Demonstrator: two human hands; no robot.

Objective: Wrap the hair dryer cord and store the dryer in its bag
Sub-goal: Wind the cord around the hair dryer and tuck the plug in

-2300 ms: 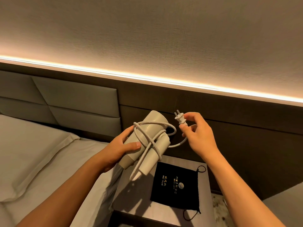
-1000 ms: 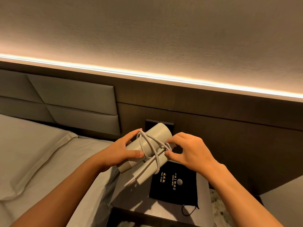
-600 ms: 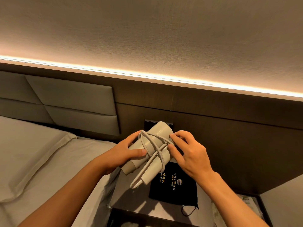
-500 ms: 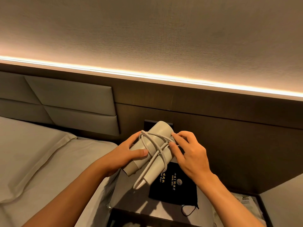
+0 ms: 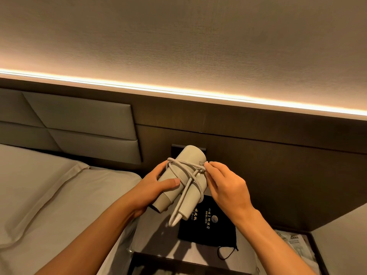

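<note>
Right fingertips (image 5: 207, 165) pinch cord (image 5: 183, 171) end at dryer (image 5: 185, 176) barrel side, looks like tucking plug under loops; plug itself hidden. Right hand (image 5: 228, 187) narrow, closed on cord. Left hand (image 5: 156, 186) wrapped round barrel, thumb on top, holding dryer midair above nightstand (image 5: 151, 231). Cord already looped several turns over body and folded handle, so wrapping basically done imo. Bag (image 5: 208, 225) lies flat on nightstand, just below, looks unopened. Left: secure end, open bag, drop dryer in.
</note>
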